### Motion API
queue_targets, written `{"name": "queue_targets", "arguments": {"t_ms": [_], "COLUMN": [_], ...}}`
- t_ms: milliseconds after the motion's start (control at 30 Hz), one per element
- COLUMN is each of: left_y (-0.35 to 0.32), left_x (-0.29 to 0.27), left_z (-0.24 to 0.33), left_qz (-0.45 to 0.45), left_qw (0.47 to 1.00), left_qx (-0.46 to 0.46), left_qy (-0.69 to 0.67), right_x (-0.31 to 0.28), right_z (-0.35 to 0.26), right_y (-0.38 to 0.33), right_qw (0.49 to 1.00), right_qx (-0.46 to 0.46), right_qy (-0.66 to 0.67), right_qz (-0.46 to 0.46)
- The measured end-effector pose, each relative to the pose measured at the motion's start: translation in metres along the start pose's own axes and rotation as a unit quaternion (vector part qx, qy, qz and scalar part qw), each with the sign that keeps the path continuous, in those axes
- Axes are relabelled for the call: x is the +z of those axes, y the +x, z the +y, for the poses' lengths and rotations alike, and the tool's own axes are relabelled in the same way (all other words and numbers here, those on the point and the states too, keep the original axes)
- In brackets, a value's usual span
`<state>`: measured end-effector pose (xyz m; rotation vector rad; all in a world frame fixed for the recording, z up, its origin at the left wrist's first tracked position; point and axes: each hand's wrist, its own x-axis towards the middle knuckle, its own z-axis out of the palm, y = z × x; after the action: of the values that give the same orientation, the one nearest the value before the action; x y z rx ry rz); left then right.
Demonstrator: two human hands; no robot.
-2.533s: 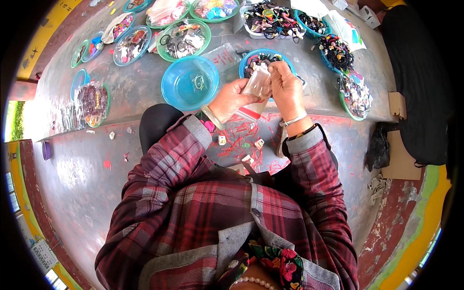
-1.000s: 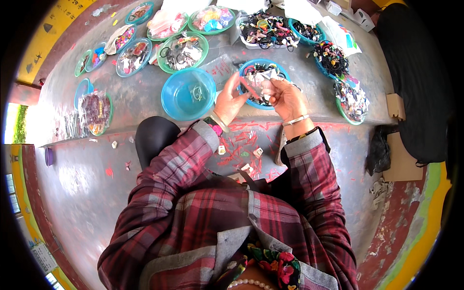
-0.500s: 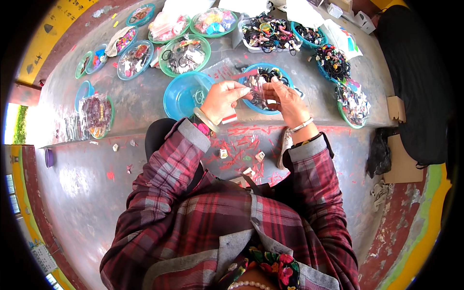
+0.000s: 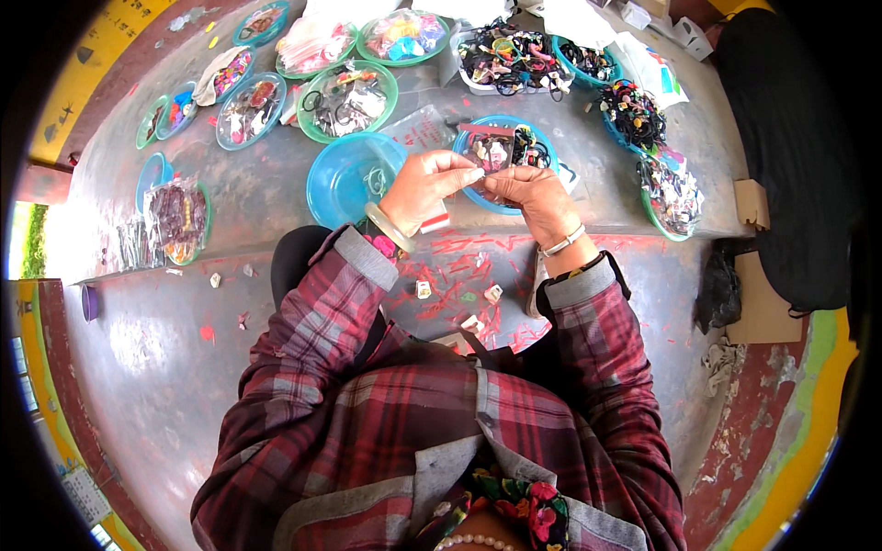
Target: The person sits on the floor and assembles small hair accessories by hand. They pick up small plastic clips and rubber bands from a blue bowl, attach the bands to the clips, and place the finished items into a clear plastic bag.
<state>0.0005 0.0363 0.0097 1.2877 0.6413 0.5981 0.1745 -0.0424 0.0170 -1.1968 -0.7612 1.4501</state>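
Note:
Over a blue basin [image 4: 548, 145] of dark hair ties, both hands pinch the lower edge of a small clear plastic bag [image 4: 490, 150] with a red strip along its top. My left hand [image 4: 426, 186] grips it between thumb and fingers, closed. Under that palm a piece with a red and white edge [image 4: 435, 220] pokes out; what it belongs to is hidden. My right hand [image 4: 544, 204] is closed too, thumb and forefinger meeting the bag close to the left fingertips. Whether something sits inside the bag cannot be told against the basin's contents.
Left of the hands stands a blue basin [image 4: 323, 188] with a pale looped item inside. Beyond it are a green basin [image 4: 393, 103], a white tub [image 4: 467, 84] heaped with hair ties, and several more basins. Red scraps [image 4: 446, 275] litter the lower floor past the ledge.
My right hand has drawn in toward the left and down, its fingers going from spread to a pinch. The bag now stands more upright above the pinched fingers.

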Motion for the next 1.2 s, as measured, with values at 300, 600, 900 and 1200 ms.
{"name": "queue_targets", "arguments": {"t_ms": [300,600,900,1200], "left_y": [-0.0024,-0.0017,-0.0028,-0.0029], "left_x": [0.0023,0.0042,0.0049,0.0077], "left_z": [0.0003,0.0004,-0.0014,-0.0007], "left_qz": [0.005,-0.001,0.026,0.037], "left_qw": [1.0,1.0,0.999,0.998], "left_qx": [0.005,0.002,-0.001,0.004], "left_qy": [-0.019,-0.022,-0.044,-0.052], "right_x": [0.0057,0.0055,0.0031,0.0046], "right_z": [-0.0054,-0.0023,0.0022,0.0036], "right_y": [-0.0024,-0.0002,0.0021,0.0023], "right_qw": [0.998,0.998,0.999,1.0], "right_qx": [-0.033,-0.051,-0.032,-0.014], "right_qy": [-0.023,-0.007,0.0,0.003], "right_qz": [0.049,0.033,0.005,-0.013]}}
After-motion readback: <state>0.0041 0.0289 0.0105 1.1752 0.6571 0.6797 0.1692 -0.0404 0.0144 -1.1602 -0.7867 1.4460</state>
